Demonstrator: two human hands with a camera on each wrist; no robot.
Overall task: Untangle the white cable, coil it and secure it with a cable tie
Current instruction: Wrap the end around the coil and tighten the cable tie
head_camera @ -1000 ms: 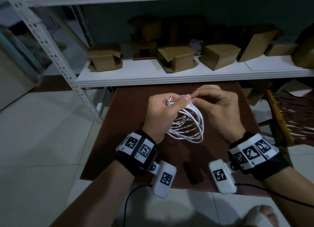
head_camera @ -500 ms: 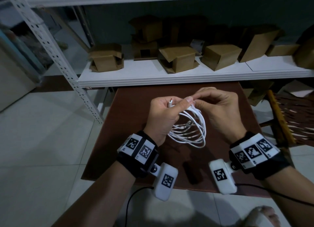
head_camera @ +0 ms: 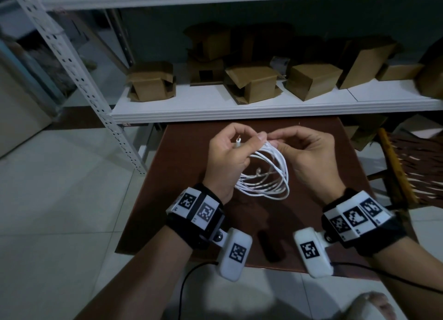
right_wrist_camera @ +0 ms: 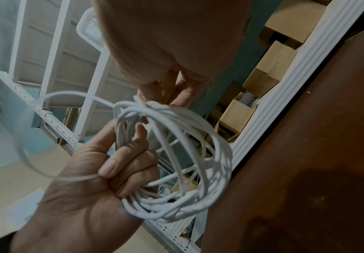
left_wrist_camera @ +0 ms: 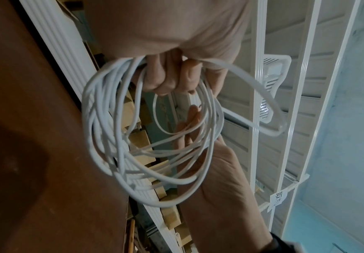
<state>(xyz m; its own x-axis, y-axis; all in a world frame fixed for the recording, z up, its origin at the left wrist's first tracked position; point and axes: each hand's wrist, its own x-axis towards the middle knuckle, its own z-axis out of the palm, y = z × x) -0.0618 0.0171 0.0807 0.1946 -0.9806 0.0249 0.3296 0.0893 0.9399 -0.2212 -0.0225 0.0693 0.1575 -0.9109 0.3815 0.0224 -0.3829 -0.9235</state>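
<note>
I'm holding the white cable (head_camera: 263, 176) in the air above the brown worktop (head_camera: 182, 176), already gathered into a loose coil of several loops. My left hand (head_camera: 230, 156) grips the bundle at its 11 o'clock edge, fingers curled round the strands, with one connector end (head_camera: 237, 142) poking up past the thumb. My right hand (head_camera: 309, 156) pinches the strands at about 12 o'clock, fingertips right against the left thumb. In the left wrist view a thinner, translucent white loop (left_wrist_camera: 269, 106) swings out from my fist toward 3 o'clock; I take it for the cable tie, though I can't be sure.

To do this step well, I judge I should keep the left grip firm so the loops don't spring apart, even up the stragglers crossing the middle of the coil, then wrap the tie round the bunched strands at the pinch point and pull it snug without crushing the cable. The loose connector should be tucked inside the bundle.

As for writing: a small white tag (left_wrist_camera: 280, 198) hangs on the shelf frame (left_wrist_camera: 293, 119) with printed characters, only partly readable. The cardboard boxes (head_camera: 251, 82) on the shelf at 12 o'clock show no legible marks. My wrist bands carry black-and-white square markers (head_camera: 206, 212), not text.
</note>
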